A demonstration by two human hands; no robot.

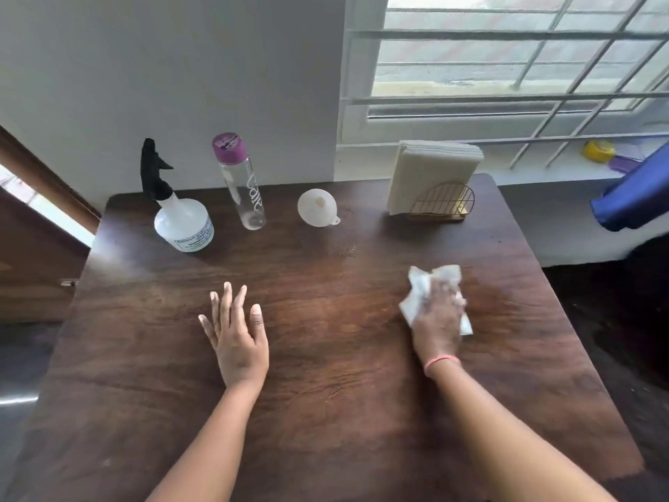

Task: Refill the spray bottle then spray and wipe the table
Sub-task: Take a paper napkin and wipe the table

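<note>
most of the job looks done, judging by how things lie. the spray bottle (182,219) stands capped with its black trigger head on, at the far left corner of the wooden table (325,411), and the clear water bottle (243,186) with a purple lid stands just right of the spray bottle. right of that water bottle the white funnel (317,207) sits mouth-up on the table, so refilling seems finished. a faint wet patch shows toward the table's right side, which suggests spraying has happened too. the right hand (440,317) presses a crumpled white tissue (416,302) flat onto that damp area, fingers spread over it rather than curled, though blur hides detail. the left hand (237,338) lies flat, fingers straight and apart, nearer the table's middle. what remains, i judge, is wiping the left and near parts of the table.
</note>
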